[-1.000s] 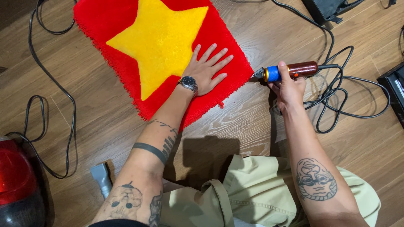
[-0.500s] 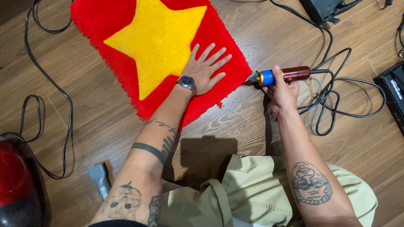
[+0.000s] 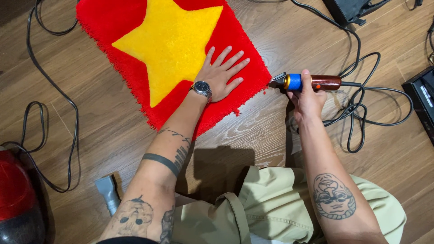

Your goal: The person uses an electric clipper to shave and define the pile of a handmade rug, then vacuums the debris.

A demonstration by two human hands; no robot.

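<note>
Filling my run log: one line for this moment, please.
left hand: flat on red rug | right hand: grips corded trimmer | tip at rug edge

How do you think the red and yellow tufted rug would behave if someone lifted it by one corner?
The rug would probably droop rather than stay flat, since it looks like soft pile. Its fringe seems to shed: red bits lie on the floor. It may slide on the smooth wood, perhaps why the left hand lies flat on it.

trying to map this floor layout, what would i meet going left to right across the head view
Red and black vacuum cleaner body → grey plastic nozzle → yellow star on the red shaggy rug → left hand flat on the rug → blue and brown corded trimmer in the right hand → tangled black cable → black box.
</note>
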